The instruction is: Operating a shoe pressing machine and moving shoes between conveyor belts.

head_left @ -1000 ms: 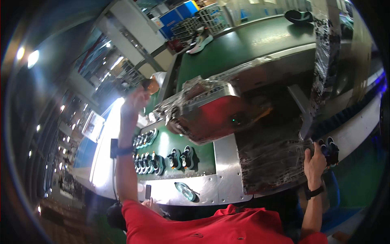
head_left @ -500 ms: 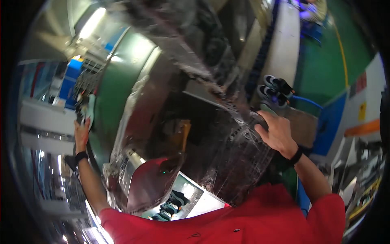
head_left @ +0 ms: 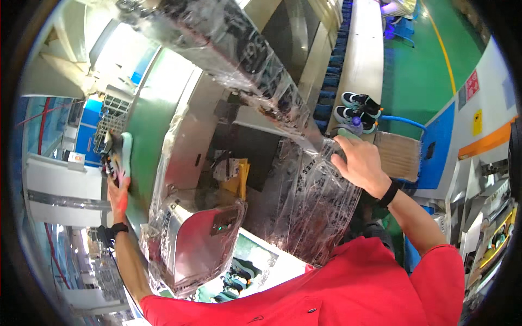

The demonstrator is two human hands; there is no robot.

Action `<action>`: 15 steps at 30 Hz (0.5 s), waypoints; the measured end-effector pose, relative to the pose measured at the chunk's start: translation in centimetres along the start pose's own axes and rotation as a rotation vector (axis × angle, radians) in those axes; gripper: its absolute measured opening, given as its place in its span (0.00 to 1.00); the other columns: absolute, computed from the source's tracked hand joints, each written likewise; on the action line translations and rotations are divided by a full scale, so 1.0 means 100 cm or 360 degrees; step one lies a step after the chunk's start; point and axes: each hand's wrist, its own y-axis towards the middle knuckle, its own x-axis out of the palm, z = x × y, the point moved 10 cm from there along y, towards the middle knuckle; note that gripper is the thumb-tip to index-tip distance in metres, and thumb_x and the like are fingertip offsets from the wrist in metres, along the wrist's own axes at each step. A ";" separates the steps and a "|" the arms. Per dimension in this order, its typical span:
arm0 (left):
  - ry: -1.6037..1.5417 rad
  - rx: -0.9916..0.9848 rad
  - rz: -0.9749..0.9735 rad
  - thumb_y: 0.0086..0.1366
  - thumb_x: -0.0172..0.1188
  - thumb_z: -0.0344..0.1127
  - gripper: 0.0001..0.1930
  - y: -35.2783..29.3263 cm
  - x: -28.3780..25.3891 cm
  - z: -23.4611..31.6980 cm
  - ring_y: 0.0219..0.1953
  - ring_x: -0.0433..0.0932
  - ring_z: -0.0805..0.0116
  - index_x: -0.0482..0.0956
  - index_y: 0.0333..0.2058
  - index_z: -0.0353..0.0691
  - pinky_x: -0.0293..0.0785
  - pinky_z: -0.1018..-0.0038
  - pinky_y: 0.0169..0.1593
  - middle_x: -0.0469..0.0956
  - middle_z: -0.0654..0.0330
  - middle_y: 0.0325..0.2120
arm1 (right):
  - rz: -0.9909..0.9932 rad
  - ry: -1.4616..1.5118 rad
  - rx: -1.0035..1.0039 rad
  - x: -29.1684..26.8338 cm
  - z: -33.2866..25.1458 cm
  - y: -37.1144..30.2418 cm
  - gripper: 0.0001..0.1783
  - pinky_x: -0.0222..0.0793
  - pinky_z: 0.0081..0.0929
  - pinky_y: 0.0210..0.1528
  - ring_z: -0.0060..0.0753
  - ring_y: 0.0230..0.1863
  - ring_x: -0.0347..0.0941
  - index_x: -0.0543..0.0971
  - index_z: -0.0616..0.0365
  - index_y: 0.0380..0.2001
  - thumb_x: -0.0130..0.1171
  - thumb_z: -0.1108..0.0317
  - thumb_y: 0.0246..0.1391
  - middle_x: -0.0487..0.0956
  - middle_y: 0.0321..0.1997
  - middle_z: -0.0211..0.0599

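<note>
At the far left, my left hand [head_left: 118,198] is closed around one end of a shoe [head_left: 120,155] with a dark upper and a pale mint sole. It holds the shoe upright beside the green belt. My right hand [head_left: 363,165] is at the upper corner of a plastic-wrapped panel [head_left: 312,190], fingers curled and thumb against the wrap. A greyish-green piece [head_left: 346,133] shows by its fingertips; whether the hand holds it or the panel edge is hidden. Just beyond lies a pair of black and white shoes [head_left: 359,108].
A plastic-wrapped beam [head_left: 217,49] crosses above the machine. A wrapped metal housing [head_left: 201,244] with a green light stands before me, with several dark shoes [head_left: 236,277] on a white surface beside it. A cardboard box [head_left: 398,155] and a blue chair [head_left: 437,152] are at right.
The view has shifted slightly and become brighter and sharper. My left hand and its shoe appear a little lower and further right; my right hand stays at the panel corner.
</note>
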 end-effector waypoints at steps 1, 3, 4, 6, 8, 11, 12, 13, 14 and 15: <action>-0.0173 -0.0005 -0.0005 0.59 0.65 0.44 0.41 -0.020 -0.009 0.010 0.64 0.63 0.47 0.57 0.64 0.28 0.58 0.61 0.65 0.65 0.39 0.60 | -0.0058 0.0011 0.0038 0.003 0.000 0.002 0.23 0.72 0.44 0.37 0.50 0.37 0.77 0.75 0.58 0.47 0.61 0.56 0.52 0.80 0.35 0.45; -0.0444 -0.0003 -0.0090 0.58 0.66 0.33 0.39 -0.045 -0.014 0.039 0.64 0.63 0.52 0.57 0.65 0.32 0.61 0.61 0.64 0.65 0.45 0.60 | -0.0101 0.0004 0.0091 0.005 0.005 0.004 0.23 0.72 0.46 0.38 0.52 0.38 0.77 0.75 0.57 0.49 0.62 0.57 0.51 0.80 0.40 0.47; -0.0595 0.0036 -0.0084 0.58 0.66 0.33 0.39 -0.053 -0.019 0.046 0.61 0.66 0.52 0.57 0.65 0.34 0.64 0.63 0.62 0.65 0.46 0.59 | -0.0109 0.0025 0.0055 0.005 0.002 0.003 0.23 0.72 0.46 0.38 0.52 0.38 0.77 0.75 0.57 0.49 0.62 0.57 0.51 0.80 0.40 0.47; -0.0766 0.0048 -0.0315 0.57 0.67 0.33 0.37 -0.059 -0.020 0.100 0.56 0.71 0.55 0.60 0.64 0.35 0.67 0.64 0.59 0.69 0.48 0.56 | -0.0140 0.0035 0.0140 0.003 0.009 0.004 0.23 0.72 0.46 0.37 0.53 0.37 0.77 0.75 0.56 0.49 0.61 0.57 0.52 0.80 0.39 0.48; -0.0461 0.0054 -0.0340 0.55 0.69 0.38 0.34 -0.052 -0.024 0.098 0.52 0.75 0.57 0.66 0.59 0.35 0.70 0.65 0.53 0.74 0.49 0.50 | -0.0007 0.0006 -0.0009 -0.003 -0.001 0.007 0.23 0.74 0.43 0.34 0.49 0.31 0.78 0.77 0.59 0.46 0.60 0.54 0.53 0.79 0.29 0.45; -0.0129 0.0029 0.0073 0.48 0.74 0.46 0.36 -0.047 -0.032 0.095 0.47 0.76 0.52 0.72 0.52 0.33 0.71 0.63 0.50 0.77 0.46 0.44 | -0.0013 0.0056 -0.0021 -0.006 -0.001 0.005 0.22 0.74 0.42 0.34 0.48 0.31 0.79 0.77 0.60 0.46 0.60 0.55 0.53 0.79 0.29 0.45; -0.0068 0.0060 0.0169 0.47 0.75 0.46 0.37 -0.054 -0.039 0.090 0.46 0.77 0.50 0.71 0.52 0.33 0.71 0.62 0.50 0.78 0.46 0.43 | 0.0011 0.0078 -0.0051 -0.006 -0.003 0.005 0.22 0.74 0.41 0.34 0.48 0.30 0.79 0.77 0.60 0.45 0.61 0.55 0.53 0.80 0.29 0.45; -0.0193 0.0037 0.0129 0.47 0.75 0.44 0.36 -0.075 -0.053 0.137 0.45 0.78 0.50 0.71 0.52 0.34 0.71 0.61 0.50 0.79 0.46 0.42 | 0.0028 0.0084 -0.0054 -0.005 0.001 0.003 0.22 0.74 0.41 0.34 0.48 0.30 0.79 0.77 0.60 0.45 0.61 0.55 0.53 0.80 0.29 0.45; -0.0192 0.0034 0.0147 0.47 0.75 0.44 0.36 -0.085 -0.063 0.152 0.45 0.78 0.50 0.71 0.52 0.34 0.71 0.61 0.50 0.79 0.46 0.42 | 0.0040 0.0085 -0.0068 -0.004 0.004 0.003 0.22 0.74 0.41 0.34 0.48 0.30 0.79 0.77 0.60 0.45 0.61 0.55 0.53 0.80 0.29 0.45; -0.0158 0.0074 0.0234 0.48 0.75 0.43 0.35 -0.104 -0.082 0.162 0.44 0.79 0.51 0.71 0.52 0.34 0.72 0.61 0.49 0.80 0.46 0.41 | 0.0059 0.0120 -0.0096 -0.004 0.003 0.001 0.22 0.74 0.40 0.34 0.48 0.30 0.79 0.77 0.60 0.45 0.62 0.55 0.52 0.80 0.29 0.45</action>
